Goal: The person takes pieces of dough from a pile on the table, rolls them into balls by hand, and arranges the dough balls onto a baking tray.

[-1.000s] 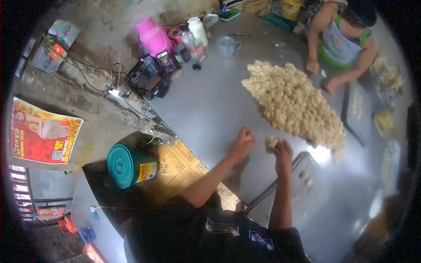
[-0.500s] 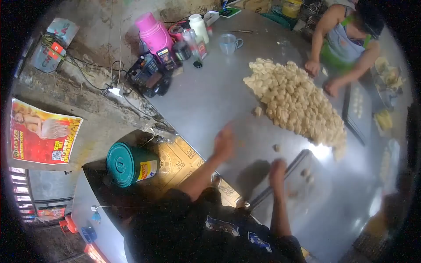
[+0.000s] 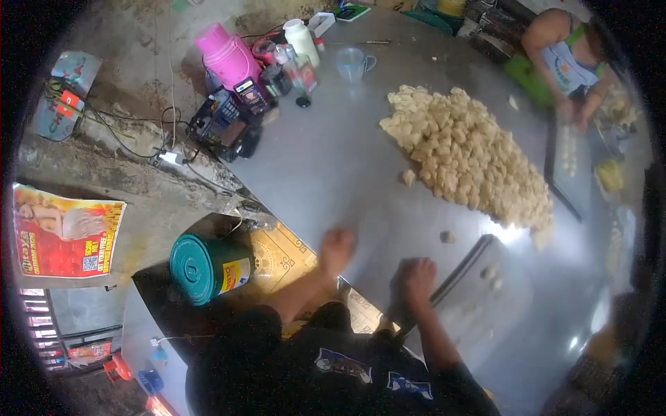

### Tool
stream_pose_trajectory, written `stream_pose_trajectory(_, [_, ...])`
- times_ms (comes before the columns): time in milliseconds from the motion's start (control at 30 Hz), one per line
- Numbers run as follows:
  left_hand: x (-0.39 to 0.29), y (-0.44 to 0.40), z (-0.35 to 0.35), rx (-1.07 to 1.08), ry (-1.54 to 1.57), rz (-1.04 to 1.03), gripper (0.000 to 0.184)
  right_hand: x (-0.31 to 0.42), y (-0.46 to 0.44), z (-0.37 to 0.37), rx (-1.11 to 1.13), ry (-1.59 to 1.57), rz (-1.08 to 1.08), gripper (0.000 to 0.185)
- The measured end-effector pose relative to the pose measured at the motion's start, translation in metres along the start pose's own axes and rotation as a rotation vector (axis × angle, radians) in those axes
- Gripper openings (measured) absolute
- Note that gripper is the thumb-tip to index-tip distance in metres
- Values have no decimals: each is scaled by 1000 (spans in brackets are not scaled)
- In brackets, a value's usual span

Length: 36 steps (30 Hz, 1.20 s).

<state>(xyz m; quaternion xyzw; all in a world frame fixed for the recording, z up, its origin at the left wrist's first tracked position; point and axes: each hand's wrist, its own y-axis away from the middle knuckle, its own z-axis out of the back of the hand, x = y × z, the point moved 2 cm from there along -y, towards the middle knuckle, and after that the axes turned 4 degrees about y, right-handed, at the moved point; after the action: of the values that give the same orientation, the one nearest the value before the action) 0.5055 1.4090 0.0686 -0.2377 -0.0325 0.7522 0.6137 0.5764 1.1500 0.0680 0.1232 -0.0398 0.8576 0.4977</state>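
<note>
Heap: a broad mound of pale beige, rounded dough-like lumps (image 3: 468, 152) lay across the middle of the grey metal tabletop (image 3: 312, 152).
Strays: one beige lump (image 3: 408, 177) sat just beside the heap's near side; a smaller brownish lump (image 3: 447, 237) lay near the corner of the nearer tray.
Near tray: a flat metal tray with a raised dark rim (image 3: 460, 269), at the tabletop's near edge, bore a small cluster of round pale lumps (image 3: 491, 279).
Far tray: a rectangular dark-rimmed tray (image 3: 565, 201), toward the tabletop's far right edge, bore small pale lumps in rows (image 3: 569, 152); a co-worker's hands (image 3: 572, 114) were at its upper end.
Left hand: blurred (image 3: 338, 249), above the near edge; its spread or grip could not be told.
Right hand: beside the tray's left rim (image 3: 420, 279), fingers forward; whether anything lay beneath could not be told.
Done and left: by judgement, few lumps were on the near tray, the far tray held more, and the bulk lay heaped.
</note>
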Motion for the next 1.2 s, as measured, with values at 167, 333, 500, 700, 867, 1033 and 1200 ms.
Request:
stream_pose_trajectory(167, [-47, -98, 15, 437, 538, 272, 21, 13, -71, -12, -147, -17, 401, 45])
stream_pose_trajectory(333, [1, -40, 32, 161, 74, 5, 15, -4, 1, 27, -134, -10, 39, 41])
stream_pose_trajectory(500, [-50, -21, -43, 219, 312, -87, 24, 39, -19, -8, -158, 22, 331, 36])
stream_pose_trajectory(700, [-6, -66, 13, 373, 227, -129, 24, 17, -29, 52, 47, -21, 192, 37])
stream_pose_trajectory(867, [-19, 27, -39, -68, 1018, 412, 18, 28, 23, -21, -81, 100, 227, 40])
stream_pose_trajectory(1033, [-34, -95, 8, 663, 350, 63, 29, 49, -49, 32, -29, 3, 251, 44])
stream_pose_trajectory(1200, [-4, 28, 36, 208, -221, -252, 29, 8, 41, 2, -52, 57, 136, 41])
